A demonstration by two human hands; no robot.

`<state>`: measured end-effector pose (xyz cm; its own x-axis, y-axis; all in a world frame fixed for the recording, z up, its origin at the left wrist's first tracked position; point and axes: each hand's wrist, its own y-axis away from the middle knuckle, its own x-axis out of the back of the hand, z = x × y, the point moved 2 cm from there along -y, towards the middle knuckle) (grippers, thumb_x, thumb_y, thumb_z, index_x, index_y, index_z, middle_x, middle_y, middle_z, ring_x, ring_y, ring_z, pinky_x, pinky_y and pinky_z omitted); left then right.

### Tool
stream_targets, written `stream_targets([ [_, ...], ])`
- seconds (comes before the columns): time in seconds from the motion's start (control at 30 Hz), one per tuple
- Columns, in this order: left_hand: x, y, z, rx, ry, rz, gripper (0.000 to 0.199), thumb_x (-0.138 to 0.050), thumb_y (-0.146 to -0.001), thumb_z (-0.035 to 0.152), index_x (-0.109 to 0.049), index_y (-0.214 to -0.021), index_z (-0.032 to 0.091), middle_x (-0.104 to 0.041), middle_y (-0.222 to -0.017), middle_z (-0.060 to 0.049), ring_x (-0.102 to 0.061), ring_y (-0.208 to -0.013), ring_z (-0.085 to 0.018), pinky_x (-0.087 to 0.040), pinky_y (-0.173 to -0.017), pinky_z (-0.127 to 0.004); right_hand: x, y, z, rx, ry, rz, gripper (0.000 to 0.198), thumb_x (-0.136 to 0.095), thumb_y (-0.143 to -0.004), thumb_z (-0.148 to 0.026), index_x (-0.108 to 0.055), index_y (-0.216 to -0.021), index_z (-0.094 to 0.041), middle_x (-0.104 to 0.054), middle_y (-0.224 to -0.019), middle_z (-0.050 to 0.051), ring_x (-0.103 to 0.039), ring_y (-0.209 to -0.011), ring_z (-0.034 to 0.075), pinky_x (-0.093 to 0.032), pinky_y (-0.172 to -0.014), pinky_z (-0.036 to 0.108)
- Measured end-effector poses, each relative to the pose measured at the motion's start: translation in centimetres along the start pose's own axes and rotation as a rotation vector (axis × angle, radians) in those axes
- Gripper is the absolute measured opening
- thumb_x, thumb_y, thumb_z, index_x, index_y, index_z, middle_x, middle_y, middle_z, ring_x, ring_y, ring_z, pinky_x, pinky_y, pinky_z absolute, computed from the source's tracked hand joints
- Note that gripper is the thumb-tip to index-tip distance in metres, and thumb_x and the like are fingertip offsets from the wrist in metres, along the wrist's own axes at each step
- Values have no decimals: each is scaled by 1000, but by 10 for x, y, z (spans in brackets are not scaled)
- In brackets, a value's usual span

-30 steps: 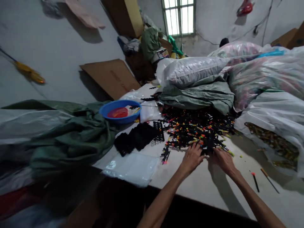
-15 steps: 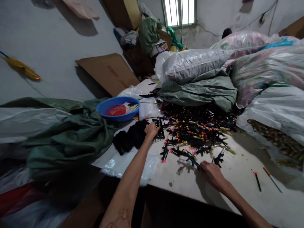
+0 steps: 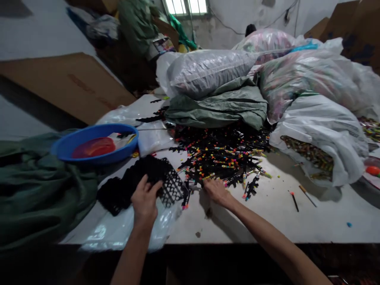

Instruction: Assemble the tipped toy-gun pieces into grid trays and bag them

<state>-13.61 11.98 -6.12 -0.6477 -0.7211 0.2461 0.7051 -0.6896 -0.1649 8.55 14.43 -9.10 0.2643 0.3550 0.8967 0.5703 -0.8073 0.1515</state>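
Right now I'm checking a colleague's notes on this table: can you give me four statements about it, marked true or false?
1. The left hand is at the black grids. True.
2. Both hands are at the grids. False: the right hand is at the near edge of the pile of black pieces.
3. A red item lies in the blue basin. True.
4. The open white bag is left of the pile. False: it is to the right.
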Motion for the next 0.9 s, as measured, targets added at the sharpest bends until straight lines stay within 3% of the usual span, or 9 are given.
stream_targets([
  [0.1, 11, 75, -13, 201, 138, -181, 75, -68, -69, 30, -37, -138, 27, -63, -103, -5, -64, -91, -18, -55, -79, -32, 6, 17, 26, -38, -73, 46, 18, -49, -86, -25, -57, -99, -17, -65, -96, 8, -59, -85, 20, -38, -67, 26],
  [0.17, 6, 126, -22, 283, 166, -274, 76, -65, -73, 33, -31, -141, 26, -63, -105, -5, -64, -94, -18, -55, -80, -31, 4, 43, 43, -45, -257, 95, 11, -56, -81, -28, -56, -83, -17, -62, -79, 2, -56, -73, 16, -34, -61, 23],
  [0.27, -14, 182, -33, 256, 162, -370, 77, -62, -78, 34, -23, -143, 26, -58, -117, -8, -61, -102, -18, -54, -82, -29, -6, 83, 63, -101, -589, 154, 15, -59, -75, -27, -48, -69, -18, -51, -64, -3, -46, -60, 11, -29, -53, 21],
  [0.37, -29, 214, -41, 232, 69, -509, 81, -58, -81, 40, -12, -145, 24, -59, -106, -7, -65, -77, -14, -56, -61, -25, -15, 109, 75, -144, -757, 157, 22, -61, -70, -27, -41, -65, -19, -42, -59, -6, -37, -56, 9, -25, -50, 20],
  [0.47, -27, 221, -40, 135, -84, -639, 71, -52, -85, 43, -20, -144, 22, -57, -84, 1, -58, -54, -10, -49, -46, -22, -17, 117, 77, -132, -792, 144, 26, -62, -67, -27, -38, -62, -19, -38, -58, -7, -35, -56, 9, -24, -50, 20],
  [0.53, -21, 211, -34, -40, -250, -601, 57, -52, -85, 41, -36, -137, 23, -56, -78, 2, -56, -53, -10, -49, -50, -23, -14, 116, 74, -139, -761, 133, 25, -62, -67, -27, -39, -63, -19, -39, -59, -7, -36, -57, 9, -25, -51, 20],
  [0.63, -18, 184, -29, -350, -469, -485, 45, -57, -83, 37, -52, -125, 24, -62, -94, -4, -61, -79, -17, -51, -71, -32, -9, 108, 67, -149, -727, 104, 19, -63, -68, -27, -46, -72, -18, -47, -63, -6, -42, -58, 10, -28, -52, 20],
  [0.7, -23, 167, -32, -508, -536, -507, 43, -63, -79, 36, -57, -119, 23, -63, -108, -8, -58, -100, -23, -47, -85, -39, -7, 100, 60, -124, -757, 92, 17, -62, -70, -26, -52, -80, -18, -53, -67, -4, -46, -61, 11, -31, -53, 20],
  [0.9, -36, 154, -50, -557, -537, -594, 55, -67, -75, 31, -52, -127, 21, -67, -104, -6, -55, -103, -23, -37, -94, -43, -23, 70, 38, -146, -935, 108, 20, -63, -72, -33, -57, -78, -15, -54, -63, -3, -48, -57, 11, -35, -51, 20],
])
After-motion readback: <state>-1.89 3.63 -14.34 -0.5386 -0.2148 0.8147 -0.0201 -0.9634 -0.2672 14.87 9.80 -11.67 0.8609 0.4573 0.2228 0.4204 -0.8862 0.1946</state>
